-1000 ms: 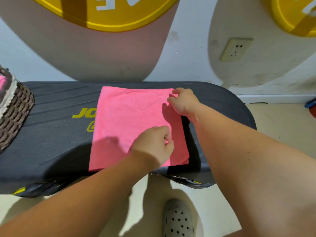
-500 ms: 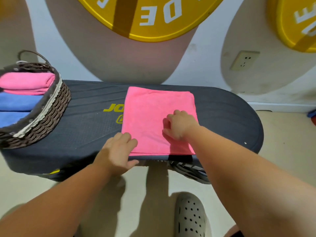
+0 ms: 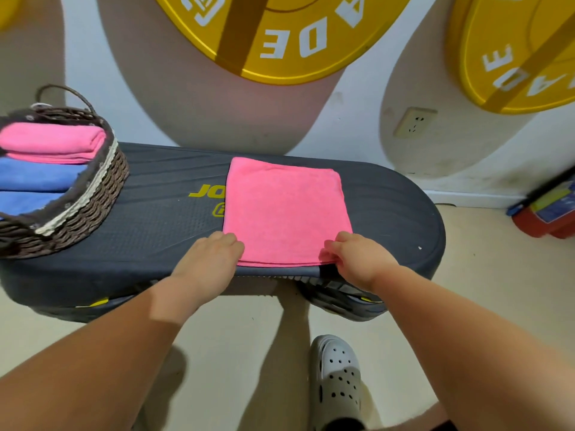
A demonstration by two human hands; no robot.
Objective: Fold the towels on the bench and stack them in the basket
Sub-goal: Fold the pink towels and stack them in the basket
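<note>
Dark counter (image 3: 389,213) carries a wicker basket (image 3: 93,206) on its left end, with a stacked pink towel (image 3: 53,140) over blue towels (image 3: 34,177) inside. A flat pink towel (image 3: 284,209), folded, lies on the counter's middle, its near edge along the counter's front edge. Left hand (image 3: 205,262): grip curled over that towel's near-left corner; right hand (image 3: 361,259): grip pinching its near-right corner.
</note>
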